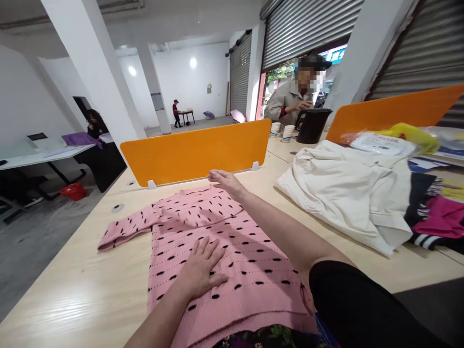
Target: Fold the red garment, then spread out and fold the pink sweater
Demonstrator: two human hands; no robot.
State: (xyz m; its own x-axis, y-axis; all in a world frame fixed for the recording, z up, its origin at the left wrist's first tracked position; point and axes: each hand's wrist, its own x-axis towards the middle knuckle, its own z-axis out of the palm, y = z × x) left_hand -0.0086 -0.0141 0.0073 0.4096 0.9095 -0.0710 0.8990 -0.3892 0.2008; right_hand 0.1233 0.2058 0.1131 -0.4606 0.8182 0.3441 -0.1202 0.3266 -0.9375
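Observation:
A pink knitted sweater (250, 251) with rows of black dashes lies spread on the light wooden table, its ribbed hem toward me. One sleeve (125, 227) sticks out to the left. Across the upper part, a fold of the knit runs from side to side. My left hand (206, 268) rests flat on the middle of the sweater, fingers spread. Up by the collar, at the right shoulder, is my right hand (226, 182), its fingers stretched to the left and close together. I see nothing held in it; its palm side is hidden.
An orange divider (195, 150) stands behind the sweater. To the right lie a cream garment (348, 193), a magenta and black garment (440, 217) and plastic bags. Beyond are paper cups (288, 133), a black jug (313, 125) and a co-worker (290, 99).

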